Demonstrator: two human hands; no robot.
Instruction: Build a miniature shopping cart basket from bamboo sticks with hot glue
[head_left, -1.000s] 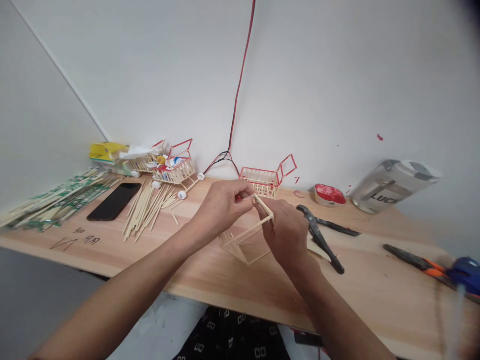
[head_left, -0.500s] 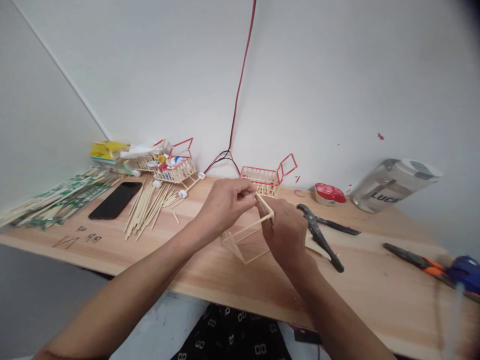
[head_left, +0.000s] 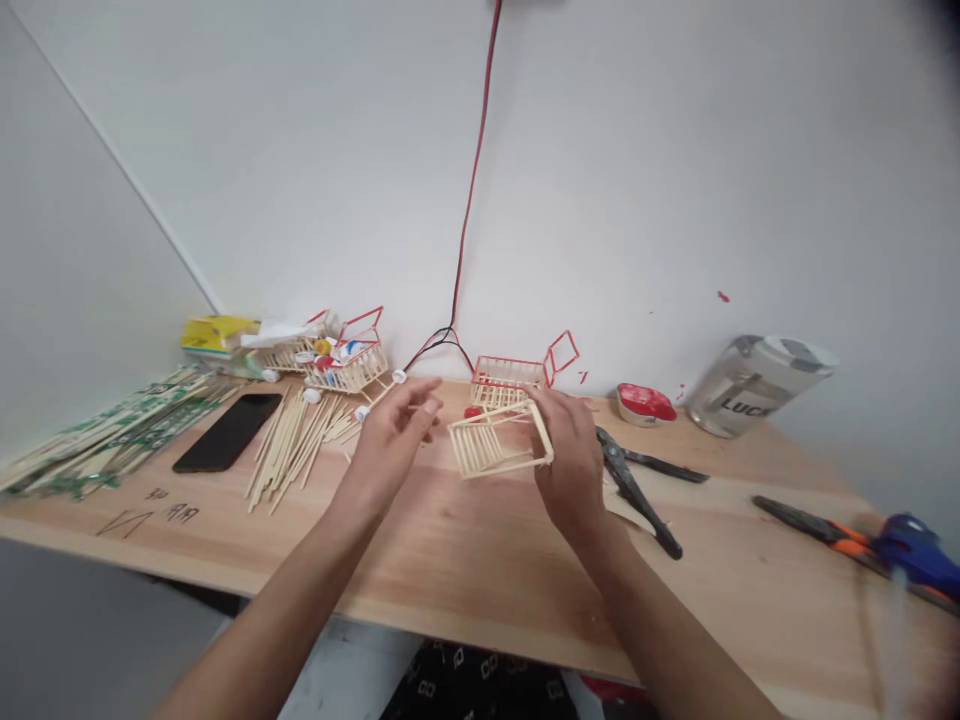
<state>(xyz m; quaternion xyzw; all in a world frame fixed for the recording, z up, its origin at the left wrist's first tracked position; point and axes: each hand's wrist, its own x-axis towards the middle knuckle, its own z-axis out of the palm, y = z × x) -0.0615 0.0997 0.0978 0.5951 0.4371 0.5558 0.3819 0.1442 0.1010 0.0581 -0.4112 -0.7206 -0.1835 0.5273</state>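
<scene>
Gripping a small wooden stick frame (head_left: 487,450) by its right edge in the right hand (head_left: 574,465) over the table (head_left: 465,570), with the left hand (head_left: 390,440) loose and open-fingered just beside it, pliers (head_left: 637,490) lying near on the right.

Pale wooden table (head_left: 465,560) against plain white walls (head_left: 675,150), red-black cable (head_left: 469,200) down the wall.

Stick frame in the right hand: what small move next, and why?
Probably close the left hand on the free left end of the stick frame to steady it. Only the right hand grips it, at its right end, and the left hand is open beside it, touching nothing.
</scene>
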